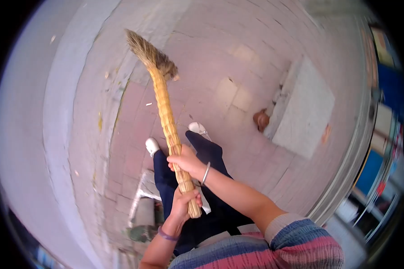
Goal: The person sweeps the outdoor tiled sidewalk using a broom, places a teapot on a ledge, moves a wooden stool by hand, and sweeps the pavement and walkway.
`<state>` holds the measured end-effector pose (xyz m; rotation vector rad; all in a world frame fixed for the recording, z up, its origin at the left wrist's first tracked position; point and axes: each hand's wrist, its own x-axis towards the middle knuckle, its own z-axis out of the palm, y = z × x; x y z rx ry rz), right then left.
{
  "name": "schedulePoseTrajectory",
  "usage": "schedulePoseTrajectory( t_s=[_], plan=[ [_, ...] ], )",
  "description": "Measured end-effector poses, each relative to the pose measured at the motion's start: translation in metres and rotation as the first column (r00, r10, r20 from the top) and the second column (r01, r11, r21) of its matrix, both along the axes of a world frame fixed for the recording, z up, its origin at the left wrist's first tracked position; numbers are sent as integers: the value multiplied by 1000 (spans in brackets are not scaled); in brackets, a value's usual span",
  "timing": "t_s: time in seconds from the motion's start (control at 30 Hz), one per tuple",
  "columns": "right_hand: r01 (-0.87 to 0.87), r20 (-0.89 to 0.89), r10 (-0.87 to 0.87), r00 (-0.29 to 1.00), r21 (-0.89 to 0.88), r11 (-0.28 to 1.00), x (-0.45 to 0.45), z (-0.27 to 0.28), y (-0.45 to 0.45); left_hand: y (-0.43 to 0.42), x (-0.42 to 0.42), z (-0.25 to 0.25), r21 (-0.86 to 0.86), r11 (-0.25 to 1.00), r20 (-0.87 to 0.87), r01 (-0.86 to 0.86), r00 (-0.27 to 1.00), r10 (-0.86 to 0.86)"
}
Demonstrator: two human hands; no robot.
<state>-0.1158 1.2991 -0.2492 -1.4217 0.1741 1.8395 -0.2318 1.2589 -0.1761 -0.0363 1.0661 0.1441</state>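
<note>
Out on the paving (211, 67), the broom (165, 117) is slanting forward from the body, its bristles (144, 48) pointing ahead and to the left. Both hands are gripping it: the right hand (186, 161) is closing its fingers round the mid-lower shaft, the left hand (183, 205) is wrapping the butt end just below. Neither is lying open.

Progress: broom being held ready or in mid-stroke, my judgement; a single frame is not settling which. Small pale bits are lying scattered, one (149, 104) beside the shaft, another (107, 75) farther left, so the ground is looking only partly dealt with at best. Gathered heap: none showing by the bristles. How much is already done, not telling.

Off to the right, a brown lump (261, 120) is sitting beside a pale slab (304, 107); what it is, unclear.

Hard to make out: whether the bristles are touching the ground. Blur is softening the paving and slab. Forearms and broom are covering parts of the dark trousers (213, 157). The pale-framed object (141, 193) by the left leg is partly hidden; goods (390, 87) at far right are being cut by the lens edge.
</note>
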Motion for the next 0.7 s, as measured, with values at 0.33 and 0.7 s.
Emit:
schedulePoseTrajectory(
  t_s=[0.33, 0.7],
  plan=[
    [720, 198, -696, 691, -281, 635, -102, 15, -97, 34, -80, 2, -239, 615, 176, 751, 656, -734],
    [813, 164, -811, 561, -295, 502, -72, -72, -125, 16, -34, -73, -130, 495, 50, 859, 505, -862]
  ],
)
